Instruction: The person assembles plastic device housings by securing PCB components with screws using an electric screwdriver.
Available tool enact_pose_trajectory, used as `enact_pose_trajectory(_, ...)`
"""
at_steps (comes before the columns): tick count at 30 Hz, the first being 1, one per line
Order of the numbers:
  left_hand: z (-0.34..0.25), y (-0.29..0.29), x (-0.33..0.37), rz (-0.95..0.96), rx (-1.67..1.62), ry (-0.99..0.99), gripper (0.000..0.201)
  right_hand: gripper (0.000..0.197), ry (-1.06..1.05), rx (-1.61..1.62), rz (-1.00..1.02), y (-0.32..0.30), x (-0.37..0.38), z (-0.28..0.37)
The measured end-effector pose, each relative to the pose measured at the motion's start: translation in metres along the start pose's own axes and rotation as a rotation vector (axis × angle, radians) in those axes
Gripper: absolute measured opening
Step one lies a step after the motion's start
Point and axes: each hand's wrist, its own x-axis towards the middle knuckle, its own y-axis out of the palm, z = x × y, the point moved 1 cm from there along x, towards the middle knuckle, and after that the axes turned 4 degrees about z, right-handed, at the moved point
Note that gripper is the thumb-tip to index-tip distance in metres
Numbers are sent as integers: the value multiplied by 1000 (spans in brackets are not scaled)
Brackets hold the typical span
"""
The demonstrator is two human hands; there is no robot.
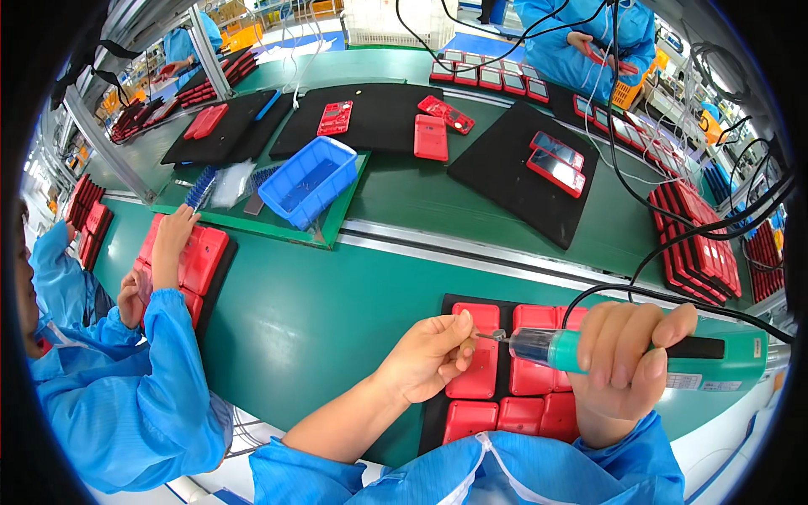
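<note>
My right hand wraps round the green body of an electric screwdriver, held level with its clear nose and thin metal bit pointing left. At the bit's tip, the thumb and forefinger of my left hand are pinched together. Whatever lies between them is too small to make out. Below both hands, red plastic housings lie in rows on a black foam pad on the green table. The tool and my right hand hide part of them.
To the left, a co-worker's hand reaches over more red housings. A blue bin stands ahead, beside a blue-bristled brush. Black mats carry red devices. Stacked red housings stand right, near a hanging black cable.
</note>
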Motion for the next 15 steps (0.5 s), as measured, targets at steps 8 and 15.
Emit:
enact_pose_trajectory(8, 1, 2, 0, -29, -50, -52, 24, 20, -44, -6, 4, 4, 1, -5)
enact_pose_trajectory(15, 3, 5, -3, -56, -58, -46, 22, 23, -152, -16, 4, 7, -1, -9)
